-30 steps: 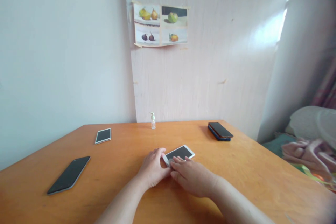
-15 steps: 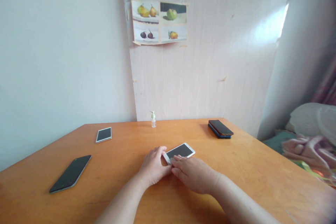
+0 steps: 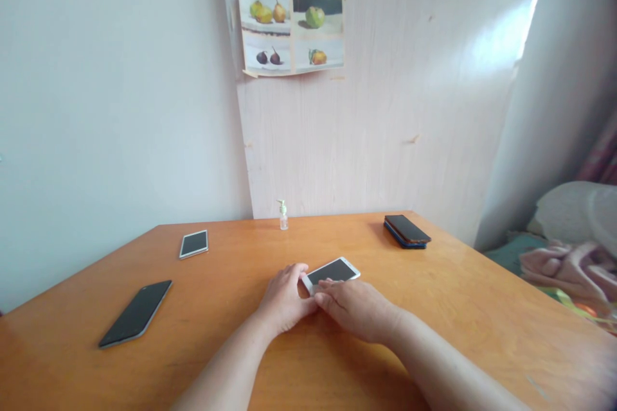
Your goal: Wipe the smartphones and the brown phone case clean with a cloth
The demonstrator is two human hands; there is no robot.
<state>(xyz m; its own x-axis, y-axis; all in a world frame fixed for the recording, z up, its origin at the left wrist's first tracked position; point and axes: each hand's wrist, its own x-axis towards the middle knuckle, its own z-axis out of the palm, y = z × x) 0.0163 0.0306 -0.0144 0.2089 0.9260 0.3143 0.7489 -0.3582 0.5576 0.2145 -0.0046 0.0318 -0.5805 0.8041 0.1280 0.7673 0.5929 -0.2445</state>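
Note:
A white smartphone [image 3: 332, 271] with a dark screen lies slanted on the table in front of me. My left hand [image 3: 285, 298] grips its near left end, thumb and fingers curved around the corner. Over the phone's lower edge rests my right hand [image 3: 359, 308], fairly flat, fingers close together and fingertips on the lower screen. Its thumb is near my left thumb. A pale patch shows under the right fingers; whether it is the phone's border or something thin, I cannot tell.
On the wooden table [image 3: 231, 359] lie a large dark phone [image 3: 136, 313] at left and another white phone [image 3: 194, 243] behind it. A small clear pump bottle [image 3: 283, 221] stands at the back. Stacked dark phones [image 3: 407, 231] lie back right. Bedding [image 3: 569, 263] is beyond the right edge.
The whole view has shifted slightly upward. Both hands stay at the white phone; the right fingers have moved a little along its lower edge.

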